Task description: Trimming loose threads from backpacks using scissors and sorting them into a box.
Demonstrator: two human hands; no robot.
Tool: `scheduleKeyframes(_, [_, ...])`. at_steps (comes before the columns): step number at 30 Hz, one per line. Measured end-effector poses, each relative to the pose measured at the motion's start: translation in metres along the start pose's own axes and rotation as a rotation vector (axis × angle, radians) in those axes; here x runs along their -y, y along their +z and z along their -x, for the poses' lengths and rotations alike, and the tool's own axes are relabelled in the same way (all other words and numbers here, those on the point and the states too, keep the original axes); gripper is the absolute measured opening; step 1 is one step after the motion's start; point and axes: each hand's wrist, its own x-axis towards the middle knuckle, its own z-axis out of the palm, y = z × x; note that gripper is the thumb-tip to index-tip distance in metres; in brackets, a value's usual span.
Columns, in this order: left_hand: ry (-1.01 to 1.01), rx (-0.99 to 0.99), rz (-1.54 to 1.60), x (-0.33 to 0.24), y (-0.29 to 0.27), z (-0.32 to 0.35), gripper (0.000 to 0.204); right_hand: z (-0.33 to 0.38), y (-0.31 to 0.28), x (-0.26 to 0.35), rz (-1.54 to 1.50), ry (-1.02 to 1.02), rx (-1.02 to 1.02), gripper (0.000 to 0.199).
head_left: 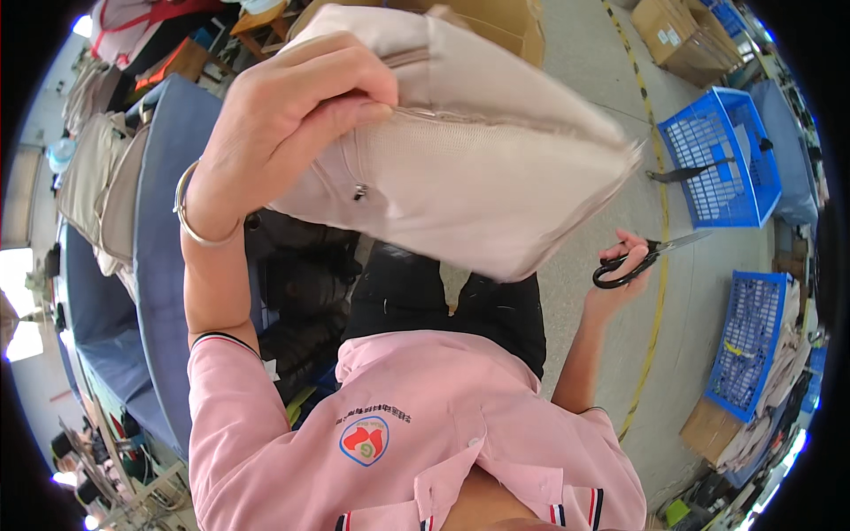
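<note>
My left hand is raised at the upper left, with thumb and fingers pinched on the edge of a beige fabric bag piece. The piece hangs across the middle of the view, its right end slightly blurred. A small metal zipper pull shows on it below my fingers. Off to the right, my right hand holds black-handled scissors by the finger loops. Their blades point to the right, apart from the fabric. The underside of the bag piece is hidden.
Two blue plastic baskets, an upper one and a lower one, stand on the right past a yellow floor line. A cardboard box is at the far right. On the left, beige bags lie beside a blue padded panel.
</note>
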Motion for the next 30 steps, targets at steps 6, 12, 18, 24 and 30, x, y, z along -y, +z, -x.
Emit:
scheduleKeyframes(6, [0.069, 0.387, 0.149, 0.064, 0.106, -0.029, 0.005, -0.003, 0.019, 0.018, 0.013, -0.036, 0.332, 0.013])
scheduleKeyframes(12, [-0.013, 0.507, 0.287, 0.091, 0.160, -0.050, 0.006, -0.010, 0.071, 0.000, 0.130, 0.012, 0.625, 0.026])
scheduleKeyframes(18, [-0.079, 0.553, 0.467, 0.109, 0.169, -0.050, 0.005, -0.030, 0.099, -0.006, 0.188, 0.109, 0.720, 0.034])
scheduleKeyframes(24, [0.027, 0.460, 0.269, 0.115, 0.178, -0.045, 0.007, -0.042, 0.105, -0.023, 0.136, 0.179, 0.895, 0.034])
scheduleKeyframes(30, [-0.011, 0.325, 0.219, 0.109, 0.203, -0.027, 0.007, -0.040, 0.105, -0.024, 0.093, 0.283, 0.935, 0.035])
